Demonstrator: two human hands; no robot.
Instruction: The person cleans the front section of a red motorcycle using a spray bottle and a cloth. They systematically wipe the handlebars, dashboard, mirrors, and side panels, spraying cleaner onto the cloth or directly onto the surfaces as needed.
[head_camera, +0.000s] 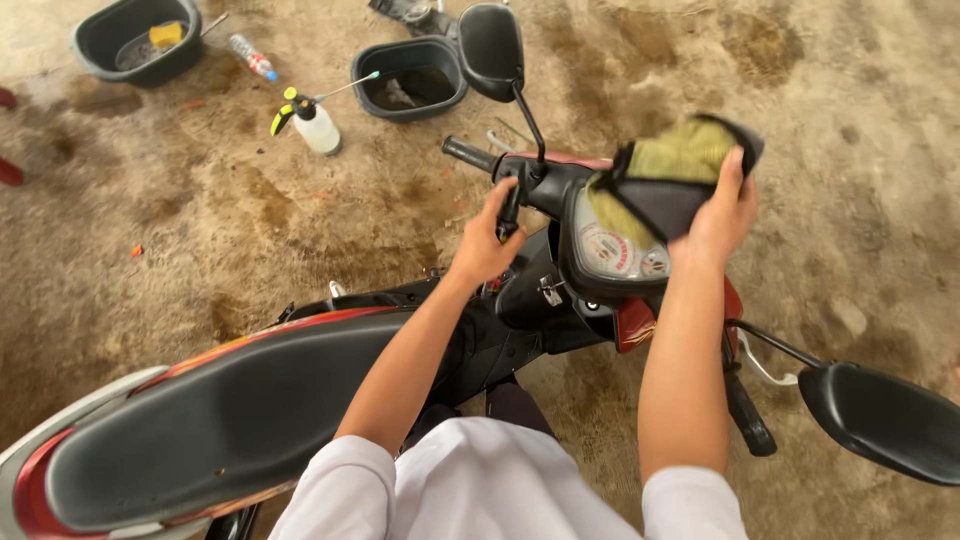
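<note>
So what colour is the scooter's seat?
The scooter seat is black, clearest in the head view.

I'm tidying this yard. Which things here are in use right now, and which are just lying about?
In use: right hand with cloth on scooter dashboard; left hand at brake lever.
Lying about: spray bottle, two black tubs, small bottle.

Colours we see on the scooter and floor

We see a black seat (230, 410), red body trim (635, 325), a yellow-green and black cloth (675, 170), white sleeves (330, 480), dark grey tubs (410, 75), and a brown, blotchy-stained floor (250, 220).
</note>
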